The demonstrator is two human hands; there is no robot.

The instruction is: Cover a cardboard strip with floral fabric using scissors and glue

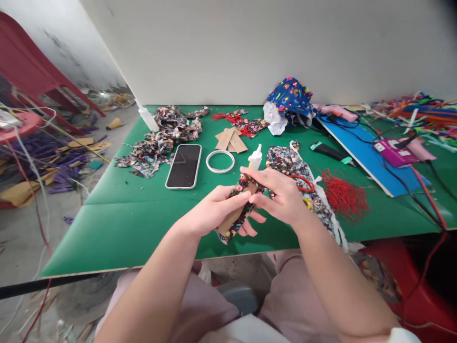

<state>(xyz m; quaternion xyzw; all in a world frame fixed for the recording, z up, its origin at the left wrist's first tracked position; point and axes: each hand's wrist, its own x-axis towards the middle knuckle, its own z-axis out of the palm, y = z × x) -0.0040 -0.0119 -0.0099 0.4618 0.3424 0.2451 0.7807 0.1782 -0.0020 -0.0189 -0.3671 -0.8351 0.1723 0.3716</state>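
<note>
Both hands meet above the near edge of the green-covered table (117, 209). The left hand (214, 212) closes its grip around one brown cardboard strip wrapped in dark floral fabric (238, 209), holding it from below with the thumb laid along its top. The right hand (283, 195) pinches the upper end of the same strip, fingers bent over it, so both grips are shut on this one piece, which hangs clear of the table surface.

Just behind the hands stands one small white squeeze bottle with a pointed nozzle (255, 158). To its left lie one white plastic ring (220, 161) and one white-edged smartphone with a dark screen (183, 166), flat and side by side. Behind them sits a small stack of bare brown cardboard pieces (230, 140); their exact number cannot be told. One heap of dark floral fabric scraps (160, 140) spreads at the far left of the table. To the right of the hands lie one long strip of floral cloth (296, 164) and one bundle of red threads (344, 197). One blue board (360, 152) lies slantwise further right, with one purple glue gun (394, 152) on it.
</note>
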